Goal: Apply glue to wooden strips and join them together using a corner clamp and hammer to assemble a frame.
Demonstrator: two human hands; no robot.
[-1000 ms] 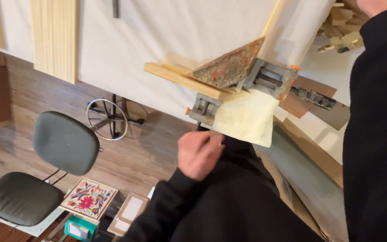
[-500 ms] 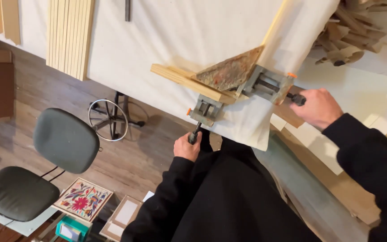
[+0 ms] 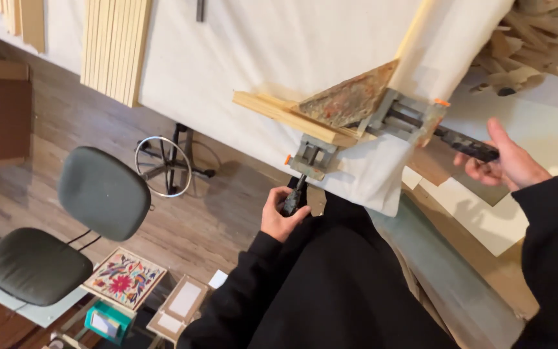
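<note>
At the table's [image 3: 227, 58] corner, left hand [image 3: 281, 216] grips one clamp handle [image 3: 292, 199]; right hand [image 3: 508, 161] loosely cups the other handle [image 3: 469, 147].

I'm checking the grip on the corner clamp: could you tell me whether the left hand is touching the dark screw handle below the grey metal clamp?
Touching. The head view shows the left hand with its fingers wrapped around the dark screw handle.

Two hands [image 3: 282, 216], one corner clamp [image 3: 369, 126], one chair [image 3: 66, 239].
</note>
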